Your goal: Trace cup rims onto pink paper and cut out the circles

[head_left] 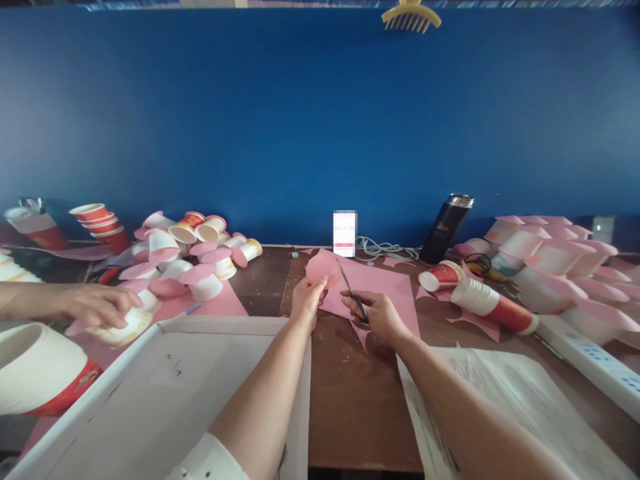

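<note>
My left hand [306, 299] holds up a round pink paper disc [323, 268] by its lower edge. My right hand [376, 313] grips a pair of dark scissors [351, 289] whose blades point up toward the disc's right side. Both hands hover over a sheet of pink paper [385, 283] lying on the brown table [350, 387].
Another person's hand [93, 305] at the left rests on a paper cup [123, 327]. Paper cups with pink lids are piled at left [185, 257] and right [550, 257]. A white tray [165, 393], printed papers [505, 400], a black flask [446, 227], and a power strip [590, 360] surround me.
</note>
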Demonstrator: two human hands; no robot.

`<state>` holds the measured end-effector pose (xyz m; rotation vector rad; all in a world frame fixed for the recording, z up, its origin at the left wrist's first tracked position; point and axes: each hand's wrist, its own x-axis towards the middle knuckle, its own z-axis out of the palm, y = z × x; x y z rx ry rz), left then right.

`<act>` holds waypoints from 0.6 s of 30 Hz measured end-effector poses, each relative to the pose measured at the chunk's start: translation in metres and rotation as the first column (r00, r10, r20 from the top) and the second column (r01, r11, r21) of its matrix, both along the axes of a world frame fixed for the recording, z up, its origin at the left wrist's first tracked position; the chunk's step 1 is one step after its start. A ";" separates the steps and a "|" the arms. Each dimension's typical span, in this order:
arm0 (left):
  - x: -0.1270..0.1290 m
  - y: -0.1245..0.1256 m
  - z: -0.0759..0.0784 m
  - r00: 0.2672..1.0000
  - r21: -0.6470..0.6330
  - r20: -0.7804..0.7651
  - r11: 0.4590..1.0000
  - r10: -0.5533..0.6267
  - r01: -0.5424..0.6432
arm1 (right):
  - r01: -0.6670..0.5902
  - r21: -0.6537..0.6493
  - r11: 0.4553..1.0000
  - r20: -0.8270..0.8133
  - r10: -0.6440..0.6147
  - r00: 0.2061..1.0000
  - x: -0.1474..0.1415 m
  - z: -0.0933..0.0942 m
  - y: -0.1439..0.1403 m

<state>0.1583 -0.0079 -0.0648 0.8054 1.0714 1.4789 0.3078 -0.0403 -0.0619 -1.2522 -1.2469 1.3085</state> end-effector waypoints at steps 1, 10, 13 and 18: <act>0.000 0.000 0.000 1.000 0.002 0.009 1.000 -0.001 0.001 | -0.001 -0.002 1.000 0.002 0.001 1.000 0.000 0.000 0.000; -0.001 -0.001 0.001 0.991 0.017 0.130 1.000 -0.021 0.019 | -0.006 0.010 1.000 0.008 0.006 1.000 -0.001 0.002 -0.001; -0.001 -0.001 0.002 0.988 0.031 0.153 0.999 -0.036 0.032 | -0.002 -0.002 1.000 0.022 0.002 1.000 -0.001 0.003 -0.001; -0.001 -0.002 0.004 0.983 0.031 0.172 0.998 -0.061 0.056 | 0.001 0.013 1.000 0.014 -0.001 1.000 -0.001 0.001 0.000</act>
